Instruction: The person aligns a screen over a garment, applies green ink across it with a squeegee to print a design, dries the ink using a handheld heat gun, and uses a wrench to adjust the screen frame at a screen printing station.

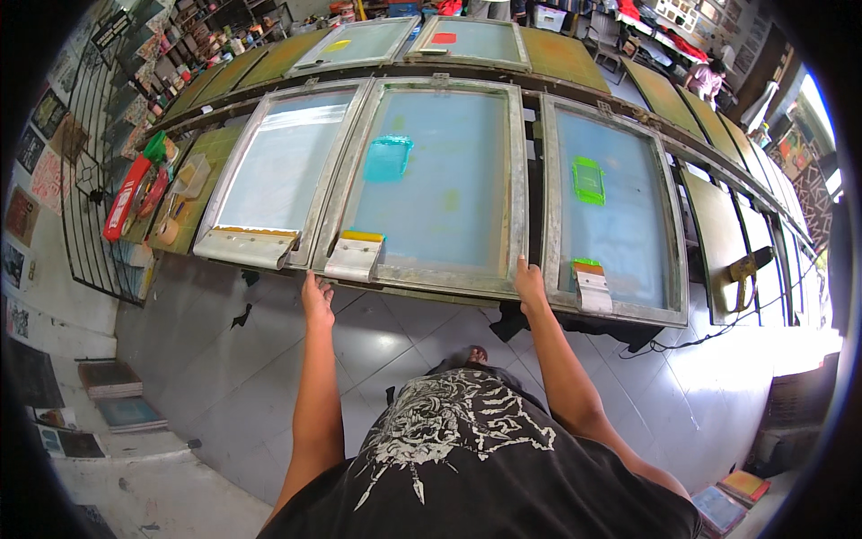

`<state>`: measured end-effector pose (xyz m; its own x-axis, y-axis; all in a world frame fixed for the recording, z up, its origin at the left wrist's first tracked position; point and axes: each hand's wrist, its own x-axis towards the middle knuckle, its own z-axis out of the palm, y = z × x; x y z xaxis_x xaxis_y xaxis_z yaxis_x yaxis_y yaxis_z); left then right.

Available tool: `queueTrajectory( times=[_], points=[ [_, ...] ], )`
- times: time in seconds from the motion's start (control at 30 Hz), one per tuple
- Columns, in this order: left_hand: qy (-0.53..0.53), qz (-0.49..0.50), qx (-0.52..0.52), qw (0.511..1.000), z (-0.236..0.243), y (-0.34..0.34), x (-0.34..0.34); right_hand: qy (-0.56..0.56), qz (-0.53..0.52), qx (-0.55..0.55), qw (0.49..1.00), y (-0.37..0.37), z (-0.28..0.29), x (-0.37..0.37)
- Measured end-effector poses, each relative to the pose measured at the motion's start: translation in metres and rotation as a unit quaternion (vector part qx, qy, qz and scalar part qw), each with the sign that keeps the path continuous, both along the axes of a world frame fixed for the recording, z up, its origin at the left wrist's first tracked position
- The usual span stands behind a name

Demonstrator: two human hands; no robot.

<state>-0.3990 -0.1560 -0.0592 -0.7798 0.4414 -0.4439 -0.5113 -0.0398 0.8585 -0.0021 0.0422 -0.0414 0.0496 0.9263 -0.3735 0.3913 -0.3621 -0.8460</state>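
My left hand (317, 296) and right hand (530, 283) grip the middle screen frame's (431, 274) near rail (fingertips hidden underneath); open grey floor (233, 368) lies below.

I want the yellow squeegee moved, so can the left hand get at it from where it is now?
Probably yes. The left hand sits at the middle frame's near edge, just beside the yellow squeegee, with nothing lying between them.
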Motion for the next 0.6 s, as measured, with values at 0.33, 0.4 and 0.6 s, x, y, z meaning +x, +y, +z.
queueTrajectory(
  times=[0.33,0.4,0.6],
  points=[
    [-0.03,0.03,0.045,0.998,-0.015,0.001,-0.009,0.055,0.024,0.004,0.998,-0.003,0.043,0.001],
    [-0.037,0.038,0.06,0.997,-0.01,0.004,-0.003,0.061,0.033,-0.013,0.998,0.003,0.053,0.003],
    [-0.024,0.039,0.11,0.993,0.011,0.008,0.0,0.028,0.032,0.061,0.997,0.017,0.034,0.005]
  ],
)
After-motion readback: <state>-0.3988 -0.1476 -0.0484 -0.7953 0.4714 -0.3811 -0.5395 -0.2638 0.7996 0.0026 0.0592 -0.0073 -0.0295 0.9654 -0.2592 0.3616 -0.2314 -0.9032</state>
